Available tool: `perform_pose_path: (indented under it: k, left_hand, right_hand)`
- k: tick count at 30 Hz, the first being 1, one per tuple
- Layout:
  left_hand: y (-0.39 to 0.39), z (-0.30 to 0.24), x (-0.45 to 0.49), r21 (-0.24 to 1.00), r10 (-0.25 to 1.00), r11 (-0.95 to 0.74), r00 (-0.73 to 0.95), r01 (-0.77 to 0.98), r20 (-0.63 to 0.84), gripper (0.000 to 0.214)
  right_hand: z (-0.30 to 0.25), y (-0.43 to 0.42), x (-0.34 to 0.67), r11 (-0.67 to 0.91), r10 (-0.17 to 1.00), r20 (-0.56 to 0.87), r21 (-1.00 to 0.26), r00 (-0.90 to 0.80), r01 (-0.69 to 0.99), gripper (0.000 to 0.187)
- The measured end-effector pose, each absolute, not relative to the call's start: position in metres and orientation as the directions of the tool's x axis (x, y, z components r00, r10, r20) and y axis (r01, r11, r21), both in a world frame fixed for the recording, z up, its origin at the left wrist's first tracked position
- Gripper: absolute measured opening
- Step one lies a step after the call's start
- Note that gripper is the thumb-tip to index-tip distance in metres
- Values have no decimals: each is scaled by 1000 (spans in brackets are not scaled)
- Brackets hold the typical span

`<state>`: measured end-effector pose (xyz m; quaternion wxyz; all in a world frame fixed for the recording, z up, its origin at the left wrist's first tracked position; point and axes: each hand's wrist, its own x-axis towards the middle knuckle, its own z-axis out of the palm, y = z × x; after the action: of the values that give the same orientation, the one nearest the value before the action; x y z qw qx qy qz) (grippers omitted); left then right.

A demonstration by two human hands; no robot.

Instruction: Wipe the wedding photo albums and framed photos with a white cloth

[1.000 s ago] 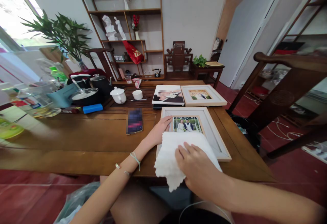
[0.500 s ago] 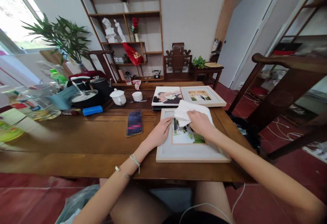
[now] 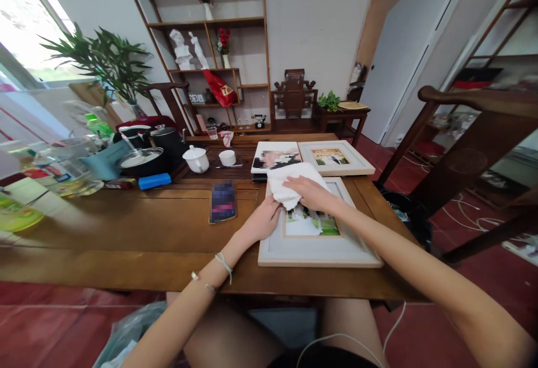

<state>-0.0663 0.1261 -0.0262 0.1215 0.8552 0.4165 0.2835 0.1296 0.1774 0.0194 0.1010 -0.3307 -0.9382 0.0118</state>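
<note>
Right hand (image 3: 310,192) palm-down, white cloth (image 3: 278,184) beneath!
Clenched? Can't tell; beside it, my left hand (image 3: 261,220) lies flat on a pale rectangular wooden frame (image 3: 313,252).

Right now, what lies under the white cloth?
The white cloth covers upper parts of the near frame and its photo, under the right hand. The photo's lower part shows; its top is hidden by cloth and hand.
</note>
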Motion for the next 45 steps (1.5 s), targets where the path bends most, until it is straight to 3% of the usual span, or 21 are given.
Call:
perform_pose_path:
  k: [10,16,20,25,30,39,45]
  left_hand:
    - [132,-39,-70,440,779,-625,479,644,405,42]
    - [129,-35,-69,435,793,-607,476,665,379,42]
    - [128,-36,-69,432,798,-601,473,672,373,42]
    - [127,-34,-68,428,794,-607,482,670,371,42]
    - [129,-32,-68,418,775,-630,496,654,391,42]
    - [130,-34,-69,420,774,-630,491,653,400,41]
    - [131,-34,-69,436,780,-625,487,648,394,41]
  right_hand:
    - [27,152,208,541,829,115,85,-548,836,68]
    - [35,95,178,515,852,-7,192,-524,835,47]
    - [39,30,158,591,806,-109,161,-581,790,51]
    - [41,-6,153,656,754,-77,34,-653,754,70]
    - [23,38,164,622,783,25,-42,-621,782,75]
    - [8,157,191,502,829,275,19,-487,865,67]
    - [17,155,174,440,872,184,110,-453,891,56]
